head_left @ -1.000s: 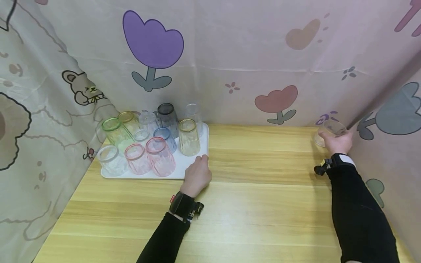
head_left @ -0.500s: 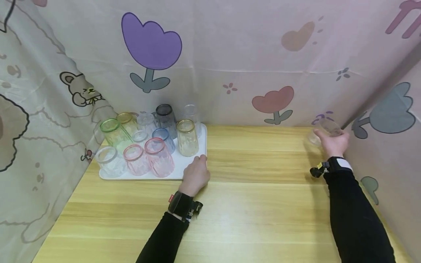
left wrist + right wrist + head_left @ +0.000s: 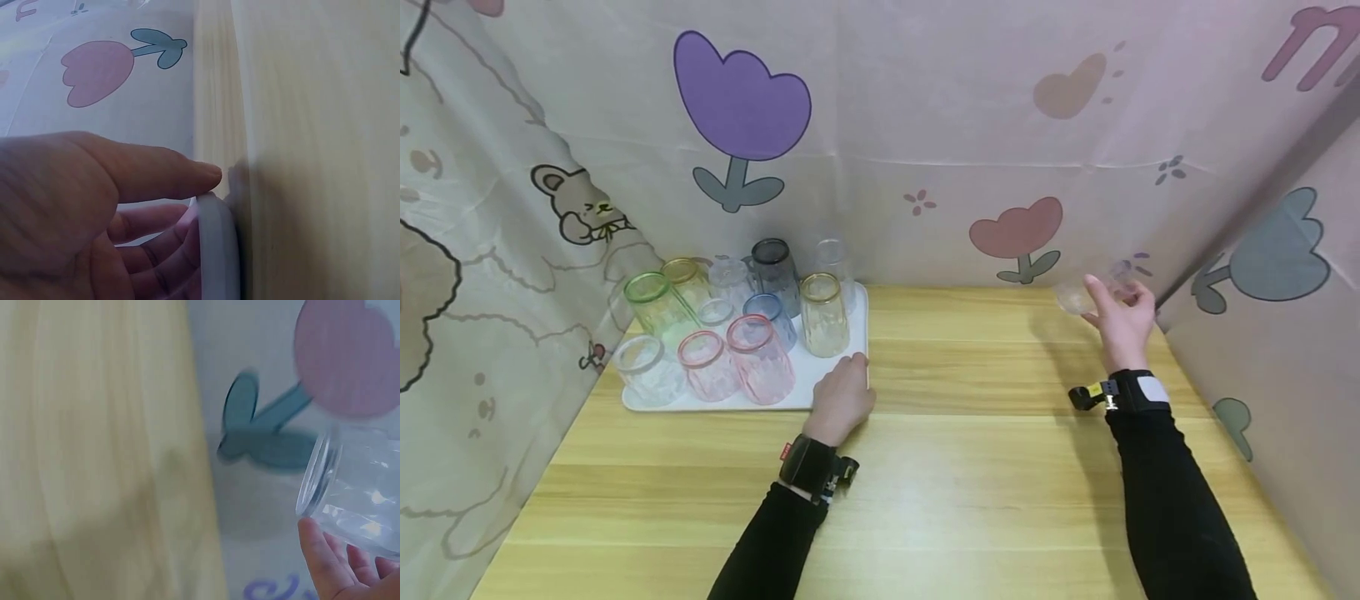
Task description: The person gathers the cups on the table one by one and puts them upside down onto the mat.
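Right hand (image 3: pixel 1122 321) grips a clear ribbed drinking glass (image 3: pixel 1084 293), fingers curled round it; the glass is lifted off the pale wooden table (image 3: pixel 1000 467) and tipped on its side, mouth toward the left, near the far right corner in front of the flower-printed curtain backdrop (image 3: pixel 970 125). The right wrist view shows the same glass (image 3: pixel 353 497) with fingertips (image 3: pixel 315 547) under its rim (view is blurred).

Left hand (image 3: pixel 844 398) rests at the front right corner of the white rectangular plastic tray (image 3: pixel 820 379). In the left wrist view the thumb (image 3: pixel 162 172) lies over the tray's rim (image 3: pixel 219 250) and the fingers curl beneath it, so the hand holds the edge.

On the tray, all upside down: a green tinted glass (image 3: pixel 655 304), two pink ribbed glasses (image 3: pixel 760 357) and (image 3: pixel 706 362), a blue glass (image 3: pixel 771 317), a smoky grey glass (image 3: pixel 775 265), two amber glasses (image 3: pixel 823 312) and (image 3: pixel 687 282), and several clear glasses, one at the front left (image 3: pixel 643 367).

Both forearms wear black sleeves (image 3: pixel 1172 500) and wrist straps.
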`<move>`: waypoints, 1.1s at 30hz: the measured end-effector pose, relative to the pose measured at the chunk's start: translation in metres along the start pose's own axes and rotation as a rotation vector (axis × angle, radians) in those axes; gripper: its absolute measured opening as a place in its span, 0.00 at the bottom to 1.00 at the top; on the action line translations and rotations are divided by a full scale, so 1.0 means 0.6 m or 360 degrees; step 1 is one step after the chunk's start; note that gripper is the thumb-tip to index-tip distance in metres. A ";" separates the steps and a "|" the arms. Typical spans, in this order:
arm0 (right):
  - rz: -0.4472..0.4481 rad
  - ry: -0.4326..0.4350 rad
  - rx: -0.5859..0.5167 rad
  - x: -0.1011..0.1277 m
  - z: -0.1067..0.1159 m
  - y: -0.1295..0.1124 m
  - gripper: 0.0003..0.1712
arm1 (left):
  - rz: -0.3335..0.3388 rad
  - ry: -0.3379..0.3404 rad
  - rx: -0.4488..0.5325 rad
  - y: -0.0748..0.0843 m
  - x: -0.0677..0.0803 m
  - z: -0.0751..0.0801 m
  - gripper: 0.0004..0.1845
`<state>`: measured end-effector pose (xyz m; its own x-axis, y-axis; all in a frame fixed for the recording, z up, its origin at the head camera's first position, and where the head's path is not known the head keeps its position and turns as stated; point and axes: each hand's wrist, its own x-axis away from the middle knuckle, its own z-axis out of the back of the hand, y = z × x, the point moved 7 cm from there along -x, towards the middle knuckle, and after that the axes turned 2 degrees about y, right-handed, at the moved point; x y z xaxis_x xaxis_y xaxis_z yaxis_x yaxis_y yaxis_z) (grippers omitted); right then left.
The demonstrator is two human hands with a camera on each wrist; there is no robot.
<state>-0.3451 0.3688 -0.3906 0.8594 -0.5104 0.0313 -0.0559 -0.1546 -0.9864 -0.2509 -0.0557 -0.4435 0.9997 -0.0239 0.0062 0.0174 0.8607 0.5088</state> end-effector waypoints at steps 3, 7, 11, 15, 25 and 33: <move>0.0070 -0.0062 -0.0134 0.023 -0.029 -0.009 0.46 | -0.0007 0.0007 -0.0001 0.000 0.001 0.003 0.21; 0.0130 -0.0150 -0.0246 0.057 -0.070 -0.019 0.40 | 0.0000 0.0005 0.0003 0.001 0.002 0.006 0.22; 0.0188 -0.0262 -0.0305 0.096 -0.110 -0.026 0.34 | -0.0002 0.0025 0.0023 0.005 0.003 0.011 0.22; 0.0193 -0.0393 -0.0269 0.136 -0.144 -0.022 0.34 | -0.0014 0.0079 0.0073 0.012 0.002 0.019 0.25; 0.0121 -0.0678 -0.0246 0.222 -0.222 0.001 0.38 | -0.0296 0.0573 0.0393 0.041 0.005 0.064 0.35; 0.0027 -0.0884 -0.0281 0.274 -0.276 0.026 0.37 | -0.0680 0.0917 0.0567 0.065 0.020 0.096 0.47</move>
<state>-0.2887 0.1425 -0.3741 0.9927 -0.0010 -0.1203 -0.1146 -0.3132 -0.9428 -0.2392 -0.0518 -0.3739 0.7613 0.0352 -0.6474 0.4916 0.6198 0.6118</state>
